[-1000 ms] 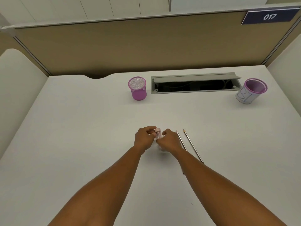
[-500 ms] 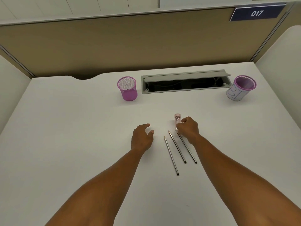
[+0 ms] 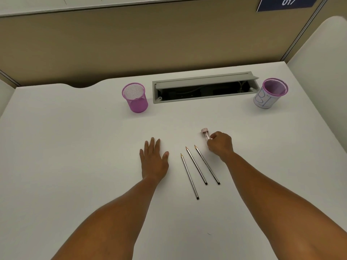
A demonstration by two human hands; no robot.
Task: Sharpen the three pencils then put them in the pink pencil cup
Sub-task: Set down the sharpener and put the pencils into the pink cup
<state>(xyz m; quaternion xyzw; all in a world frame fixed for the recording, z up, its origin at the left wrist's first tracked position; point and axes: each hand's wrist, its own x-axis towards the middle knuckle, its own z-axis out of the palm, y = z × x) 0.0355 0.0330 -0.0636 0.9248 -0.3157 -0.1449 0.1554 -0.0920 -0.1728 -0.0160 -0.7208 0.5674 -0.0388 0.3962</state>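
Observation:
Three grey pencils lie side by side on the white desk, tips pointing away from me: the left pencil [image 3: 189,176], the middle pencil [image 3: 196,165] and the right pencil [image 3: 207,164]. Just right of their tips, my right hand [image 3: 220,144] is closed around the lower end of a small clear sharpener with a pink cap [image 3: 205,133], which rests on the desk. My left hand [image 3: 153,159] lies flat, fingers spread, to the left of the pencils, holding nothing. The pink mesh pencil cup [image 3: 135,97] stands upright at the back, left of centre.
An open grey cable tray [image 3: 204,89] is set into the desk at the back. A second purple-rimmed cup wrapped in white paper [image 3: 270,93] stands at the back right. A tan partition rises behind the desk [image 3: 75,147].
Both hands were together on the sharpener over the pencils. My right hand carried the sharpener right and set it down; my left hand let go and spread flat on the desk.

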